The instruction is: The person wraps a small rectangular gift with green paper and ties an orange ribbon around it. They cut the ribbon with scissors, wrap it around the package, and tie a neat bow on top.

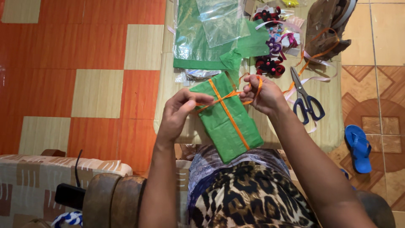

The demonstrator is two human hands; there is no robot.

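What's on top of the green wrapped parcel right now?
Orange ribbon crosses over the green wrapped parcel; the left hand and right hand pinch its ends. The wrapping hides the contents.

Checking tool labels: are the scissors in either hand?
No: the scissors lie on the mat to the right, while the left hand and right hand both pinch the orange ribbon on the green parcel.

The brown bag is cut by the top edge; ribbon bows are perhaps too small to count.
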